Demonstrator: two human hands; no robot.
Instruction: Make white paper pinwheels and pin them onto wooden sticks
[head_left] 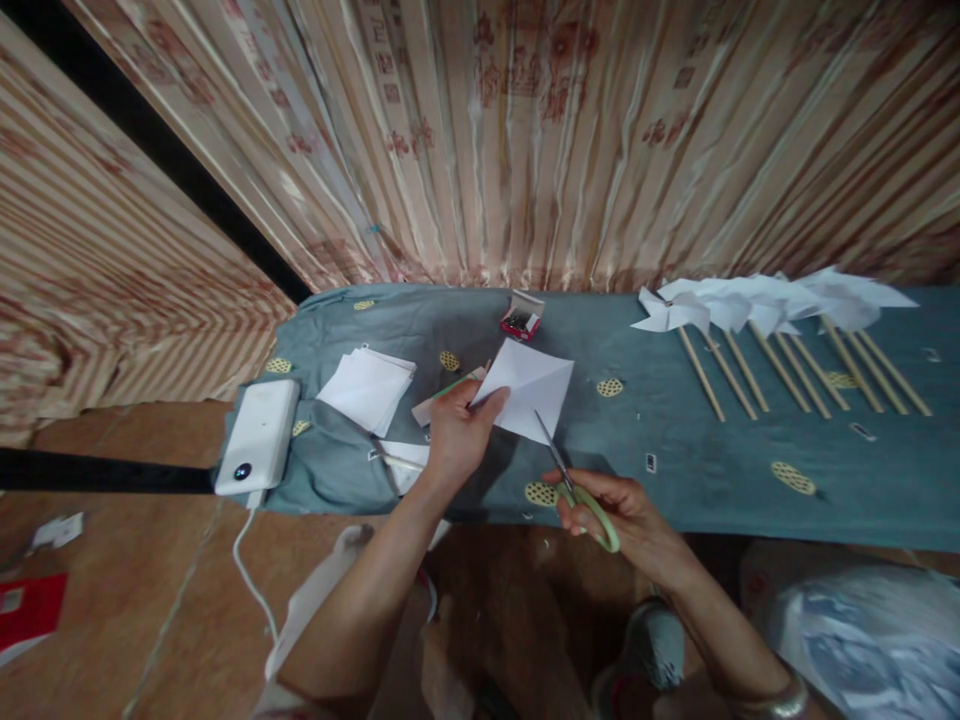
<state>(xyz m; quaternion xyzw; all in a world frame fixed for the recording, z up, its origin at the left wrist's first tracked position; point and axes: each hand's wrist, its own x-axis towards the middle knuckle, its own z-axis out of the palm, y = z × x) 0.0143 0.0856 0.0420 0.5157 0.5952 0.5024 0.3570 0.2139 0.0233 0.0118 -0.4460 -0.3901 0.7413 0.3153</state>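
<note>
Between thumb and fingers, my left hand pinches a square white sheet of paper by its left side, above the cloth. Faint creases run across the sheet. My right hand grips green-handled scissors, whose blades reach up to the lower edge of the paper; whether they are parted is hard to make out. Left of my left hand lies a stack of white paper squares. A small open red box with dark little pieces in it stands just behind the sheet.
On the right, several white paper pinwheels on wooden sticks lie in a row on the grey-green cloth. A white power bank with a cable sits at the left edge. Pleated curtains hang behind. A plastic bag is at lower right.
</note>
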